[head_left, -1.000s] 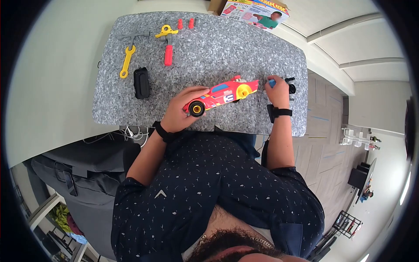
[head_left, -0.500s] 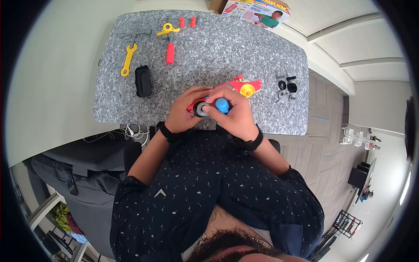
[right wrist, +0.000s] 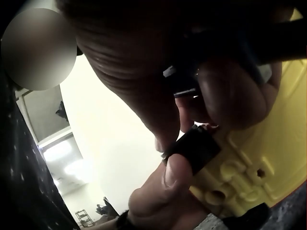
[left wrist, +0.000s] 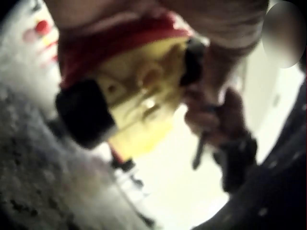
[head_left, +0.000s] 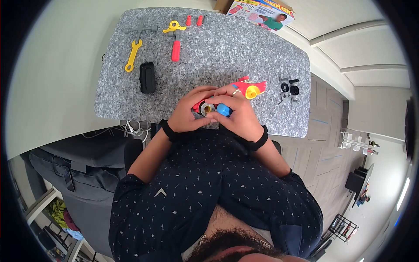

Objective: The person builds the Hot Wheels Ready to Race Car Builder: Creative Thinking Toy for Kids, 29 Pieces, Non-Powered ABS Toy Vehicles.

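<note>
Currently, your left hand [head_left: 187, 112] grips the front of the red car [head_left: 242, 83] above the speckled tabletop [head_left: 244, 43]; your right hand [head_left: 242, 118] holds a rounded blue handle [head_left: 224, 109], fingertips beside the round wheel [head_left: 207, 109]. That hand hides the car's middle. Blurred, the yellow underside [left wrist: 144, 134] shows moulded shapes.

The head view was brightly and evenly lit and mostly sharp; its wide lens bowed straight edges and left black corners. A soft shadow lay on the worktop [head_left: 231, 48] near the red toy car [head_left: 252, 91]. The left wrist view was blurred throughout, with white glare below the yellow underside [left wrist: 144, 81]. In the right wrist view, backlight darkened the right grip [right wrist: 144, 62] against an overexposed background. A blurred disc obscured part of each wrist view.
</note>
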`<state>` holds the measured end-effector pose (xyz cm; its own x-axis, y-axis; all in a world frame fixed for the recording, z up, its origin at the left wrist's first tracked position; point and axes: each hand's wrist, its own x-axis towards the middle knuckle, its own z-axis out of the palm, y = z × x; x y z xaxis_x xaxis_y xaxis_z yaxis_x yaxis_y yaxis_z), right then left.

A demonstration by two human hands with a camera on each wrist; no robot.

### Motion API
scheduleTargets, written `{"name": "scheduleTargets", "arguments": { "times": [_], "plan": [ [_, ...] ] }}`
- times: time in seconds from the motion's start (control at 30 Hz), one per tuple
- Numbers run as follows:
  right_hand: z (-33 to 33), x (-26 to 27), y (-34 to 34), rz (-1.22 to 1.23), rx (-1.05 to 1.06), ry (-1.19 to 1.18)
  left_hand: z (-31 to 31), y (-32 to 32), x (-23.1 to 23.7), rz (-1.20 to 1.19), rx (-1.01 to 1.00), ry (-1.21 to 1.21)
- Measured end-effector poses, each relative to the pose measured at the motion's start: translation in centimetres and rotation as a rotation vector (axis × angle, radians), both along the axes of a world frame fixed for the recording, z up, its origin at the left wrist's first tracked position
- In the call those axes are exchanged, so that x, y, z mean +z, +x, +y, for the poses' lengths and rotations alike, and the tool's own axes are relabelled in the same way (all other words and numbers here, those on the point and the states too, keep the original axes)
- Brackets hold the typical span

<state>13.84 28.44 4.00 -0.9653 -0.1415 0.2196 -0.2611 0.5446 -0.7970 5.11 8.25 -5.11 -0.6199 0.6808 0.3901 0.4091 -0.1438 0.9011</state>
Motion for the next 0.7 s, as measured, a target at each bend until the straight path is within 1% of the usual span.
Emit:
{"name": "scheduleTargets", "arguments": {
  "times": [0.13,0.23,0.33,0.43,0.53,0.6,0.63,0.67,0.7],
  "plan": [
    [-0.6,-0.5,0.2,0.015,-0.027,0.080,0.0,0.1,-0.3,-0.071,0.001,-0.003],
    [-1.1,-1.0,0.5,0.024,-0.070,0.142,0.2,0.3,-0.3,-0.053,0.030,-0.021],
    [-1.3,-1.2,0.7,0.049,-0.088,0.145,0.3,0.2,-0.7,-0.047,0.047,-0.011],
    [-0.7,-0.9,0.3,0.201,-0.073,0.011,0.5,-0.2,-0.8,0.014,0.033,0.005],
    [2.4,0.7,1.3,0.204,-0.285,0.017,0.6,0.5,-0.1,0.007,0.092,-0.047],
    [6.4,0.7,2.2,0.250,-0.538,0.092,0.5,0.5,0.0,0.004,0.085,-0.054],
    [9.0,0.4,2.7,0.224,-0.659,0.138,0.5,0.4,0.0,0.004,0.080,-0.057],
    [11.7,-0.2,3.0,0.282,-0.736,0.191,0.4,0.4,0.0,-0.002,0.074,-0.057],
    [14.3,-0.5,3.8,0.186,-0.825,0.344,0.4,0.4,-0.1,-0.008,0.069,-0.057]
  ]
}}
